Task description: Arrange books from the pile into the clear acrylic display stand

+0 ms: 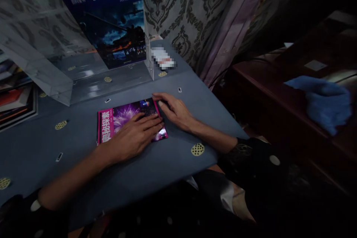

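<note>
A purple and pink book (125,112) with white Chinese lettering along its left side lies closed on the blue-grey tabletop (92,178). Across its cover rests my left hand (136,134), palm down with the fingers stretched out. My right hand (174,111) is at the book's upper right corner, its fingers extended and touching the edge. Part of the cover is hidden beneath my left hand. Behind, a larger dark blue book (117,26) with a tank picture stands upright in a clear acrylic rack (150,55).
Stacked books (19,100) lie at the left edge. A blurred-out white item (163,57) sits behind the rack's right end. Patterned wallpaper (192,3) and a pink curtain (228,41) rise at the back. To the right, a blue cloth (326,100) hangs over dark red furniture (262,81).
</note>
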Demonstrator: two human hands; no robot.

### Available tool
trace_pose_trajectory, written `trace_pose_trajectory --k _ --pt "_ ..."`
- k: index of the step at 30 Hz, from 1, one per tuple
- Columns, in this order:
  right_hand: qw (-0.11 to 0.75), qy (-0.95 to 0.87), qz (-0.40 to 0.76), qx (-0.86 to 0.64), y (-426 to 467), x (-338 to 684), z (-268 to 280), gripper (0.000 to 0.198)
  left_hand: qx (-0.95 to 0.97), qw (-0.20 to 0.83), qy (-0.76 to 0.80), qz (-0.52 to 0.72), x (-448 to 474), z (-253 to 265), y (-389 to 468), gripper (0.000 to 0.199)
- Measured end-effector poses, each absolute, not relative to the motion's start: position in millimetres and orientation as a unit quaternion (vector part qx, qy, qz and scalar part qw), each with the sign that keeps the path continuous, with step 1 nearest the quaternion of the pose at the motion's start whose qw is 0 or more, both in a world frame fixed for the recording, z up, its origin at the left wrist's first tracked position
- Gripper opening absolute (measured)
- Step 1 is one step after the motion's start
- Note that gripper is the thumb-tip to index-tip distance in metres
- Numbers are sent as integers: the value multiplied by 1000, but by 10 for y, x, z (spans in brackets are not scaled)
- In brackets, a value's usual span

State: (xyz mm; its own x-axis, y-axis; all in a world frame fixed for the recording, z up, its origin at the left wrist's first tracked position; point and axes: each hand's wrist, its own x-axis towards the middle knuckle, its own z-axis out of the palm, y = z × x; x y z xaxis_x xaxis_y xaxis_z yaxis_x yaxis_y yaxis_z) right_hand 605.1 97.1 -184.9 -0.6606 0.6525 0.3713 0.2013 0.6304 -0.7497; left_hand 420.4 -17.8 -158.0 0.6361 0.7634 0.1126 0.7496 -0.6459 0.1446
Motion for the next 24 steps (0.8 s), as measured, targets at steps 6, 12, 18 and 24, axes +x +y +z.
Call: trace_pose_trajectory --k 6,12,18,24 --pt "317 -854 327 -252 972 6037 -1856 32 914 41 400 62 4243 -1588 -389 41" --pt "298 -890 261 -225 937 6023 -1864 30 912 11 407 43 4190 -1574 -581 48" --pt "285 -904 240 -210 915 6027 -1867 30 890 -19 455 -3 4067 -1508 -943 51" --pt "281 -909 223 -213 929 6045 -1875 30 853 -27 521 8 3845 -1519 -1351 61"
